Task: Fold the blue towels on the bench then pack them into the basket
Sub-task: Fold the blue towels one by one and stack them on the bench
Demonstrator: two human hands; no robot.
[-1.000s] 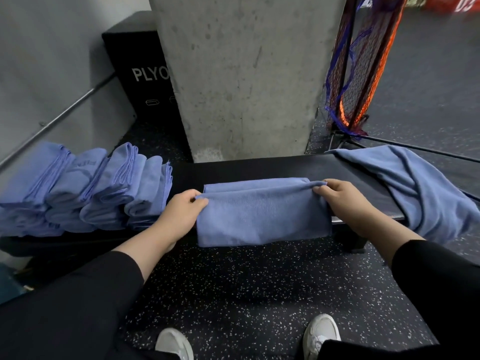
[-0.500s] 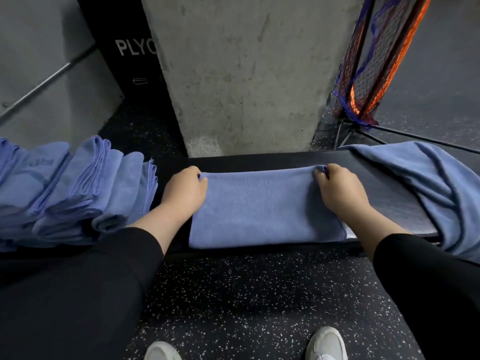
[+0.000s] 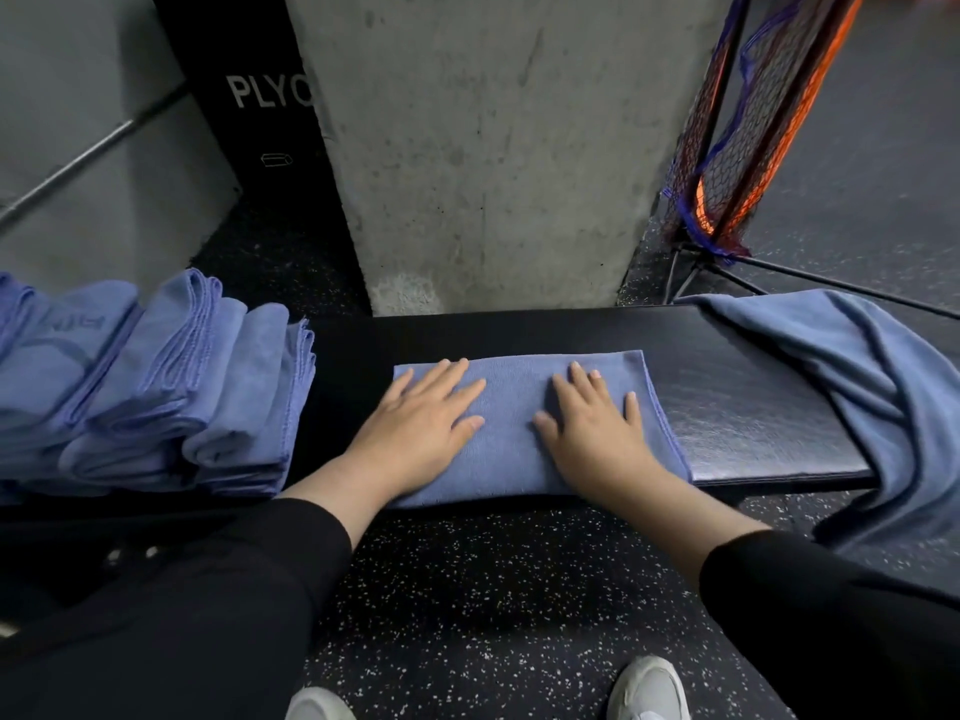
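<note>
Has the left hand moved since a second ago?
Yes. The left hand slid right from the towel's left end onto its top, now flat.

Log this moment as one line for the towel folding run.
step: flattening fold | left hand: open, on folded towel | right hand: open, same towel | bench | folded stack: left | unfolded towel: right

A black bench (image 3: 737, 407) carries folded towel (image 3: 511, 439), stacked towels (image 3: 156, 397), loose towel (image 3: 872, 376).

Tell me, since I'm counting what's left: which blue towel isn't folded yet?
The towel draped over the bench's right end; it hangs loose and rumpled.
</note>
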